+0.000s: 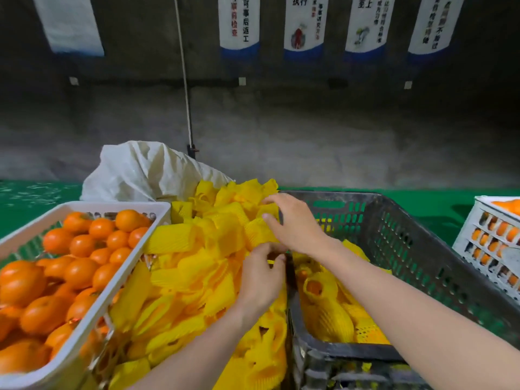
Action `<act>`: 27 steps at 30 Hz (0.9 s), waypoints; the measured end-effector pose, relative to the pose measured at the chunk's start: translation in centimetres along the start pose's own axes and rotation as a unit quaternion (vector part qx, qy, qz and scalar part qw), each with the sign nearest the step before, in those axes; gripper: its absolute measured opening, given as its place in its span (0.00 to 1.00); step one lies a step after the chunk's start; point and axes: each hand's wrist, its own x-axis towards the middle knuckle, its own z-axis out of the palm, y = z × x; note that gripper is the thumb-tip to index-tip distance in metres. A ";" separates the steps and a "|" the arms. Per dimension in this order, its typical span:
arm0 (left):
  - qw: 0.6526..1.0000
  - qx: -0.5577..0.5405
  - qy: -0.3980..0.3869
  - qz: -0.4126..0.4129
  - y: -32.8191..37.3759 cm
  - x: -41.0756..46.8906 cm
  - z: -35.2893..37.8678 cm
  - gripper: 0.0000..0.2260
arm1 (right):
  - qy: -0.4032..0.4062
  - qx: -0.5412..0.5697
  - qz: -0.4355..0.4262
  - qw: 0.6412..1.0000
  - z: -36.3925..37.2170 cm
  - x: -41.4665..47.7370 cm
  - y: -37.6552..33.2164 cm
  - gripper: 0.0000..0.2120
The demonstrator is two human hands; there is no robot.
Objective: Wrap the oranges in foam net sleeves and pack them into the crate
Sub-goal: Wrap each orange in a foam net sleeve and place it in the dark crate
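Many foam sleeves (194, 249) under left grip (260, 280), right grip (292, 223)

crate (408, 249) cropped at right, posters (239, 23) blurred

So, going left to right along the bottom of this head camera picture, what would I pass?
white tray of bare oranges → heap of yellow foam net sleeves → dark crate holding sleeved oranges → white crate of oranges at the far right edge. The hands overlap the middle, so I have left them out.
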 end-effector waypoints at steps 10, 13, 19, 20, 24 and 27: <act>0.991 0.011 0.066 -0.113 -7.2 -1.9 -16.0 0.06 | -0.352 -0.341 -0.027 0.871 11.8 3.3 -4.6 0.21; 0.990 0.012 0.069 -0.120 -8.3 -2.8 -19.4 0.05 | -0.324 -0.362 -0.002 0.874 13.1 3.5 -4.4 0.17; 0.992 0.025 0.050 -0.112 -10.3 -2.7 -24.0 0.05 | -0.159 -0.308 0.085 0.934 10.5 4.4 -6.0 0.13; 0.992 0.015 0.049 -0.114 -10.4 -2.4 -24.6 0.06 | -0.115 -0.287 0.085 0.947 9.7 4.7 -6.9 0.11; 0.993 -0.061 -0.017 -0.104 -10.4 -0.6 -26.0 0.18 | -0.050 -0.102 0.027 0.993 7.9 4.7 -11.8 0.06; 0.983 -0.123 -0.091 -0.100 -10.1 0.5 -26.2 0.18 | -0.129 0.053 0.042 0.989 8.1 4.1 -15.0 0.12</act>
